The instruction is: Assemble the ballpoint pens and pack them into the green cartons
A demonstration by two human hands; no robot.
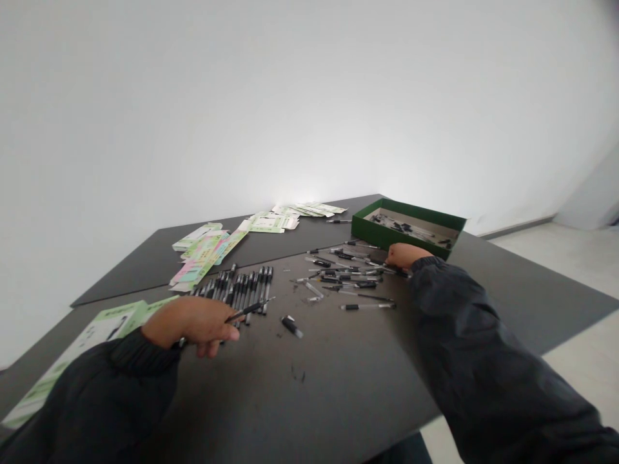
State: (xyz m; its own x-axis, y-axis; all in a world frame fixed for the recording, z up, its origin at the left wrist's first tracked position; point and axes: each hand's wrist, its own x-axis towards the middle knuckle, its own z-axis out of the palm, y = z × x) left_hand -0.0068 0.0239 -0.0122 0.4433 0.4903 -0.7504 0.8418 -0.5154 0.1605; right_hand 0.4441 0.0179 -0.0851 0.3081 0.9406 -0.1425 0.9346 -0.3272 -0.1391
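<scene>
My left hand [196,322] is closed on an uncapped pen [249,310], its bare tip pointing right. Just beyond that hand lies a row of capped black pens [251,287], side by side. A loose black pen cap [291,325] rests on the table to the right of the held pen. My right hand [405,255] reaches down at the right end of a scattered pile of pens and pen parts [345,274]. Its fingers are pinched at the pile, and what is between them is hidden. Both sleeves are dark.
A green open box [406,222] with pen parts inside stands behind my right hand. Flattened cartons [207,254] and more cartons [309,210] lie along the back. A green and white carton [72,361] is at the left edge of the dark table [314,399]. A white wall rises behind.
</scene>
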